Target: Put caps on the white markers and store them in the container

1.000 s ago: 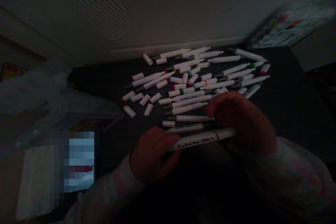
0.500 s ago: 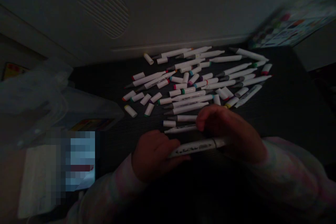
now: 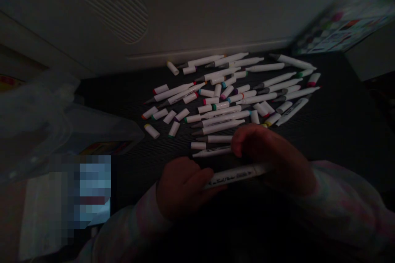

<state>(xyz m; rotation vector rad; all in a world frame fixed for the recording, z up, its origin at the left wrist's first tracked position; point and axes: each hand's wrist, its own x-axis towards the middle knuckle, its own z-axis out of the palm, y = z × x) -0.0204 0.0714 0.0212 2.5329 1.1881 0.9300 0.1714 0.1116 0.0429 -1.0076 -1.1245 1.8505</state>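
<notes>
A white marker (image 3: 233, 175) with dark lettering lies crosswise in front of me, tilted slightly up to the right. My left hand (image 3: 184, 187) is closed around its left end, thumb and fingers pressed on the barrel. At the opposite end, my right hand (image 3: 274, 158) curls over the marker's cap (image 3: 261, 169), its fingertips partly hidden. Just beyond my hands, an uncapped marker (image 3: 212, 151) and a loose cap (image 3: 198, 146) rest on the dark tabletop (image 3: 160, 154). The right hand covers part of that uncapped marker.
Several uncapped markers (image 3: 222, 126) and loose caps (image 3: 174, 129) spread across the tabletop. A clear plastic container (image 3: 105, 125) stands at left, near a lit, blurred-out screen (image 3: 95, 189). At the back right is a marker case (image 3: 342, 35). A pale panel (image 3: 216, 16) rises behind.
The dark line between the marker's barrel and the cap at its right end has closed up. Both hands keep their hold, and the view has shifted slightly.
</notes>
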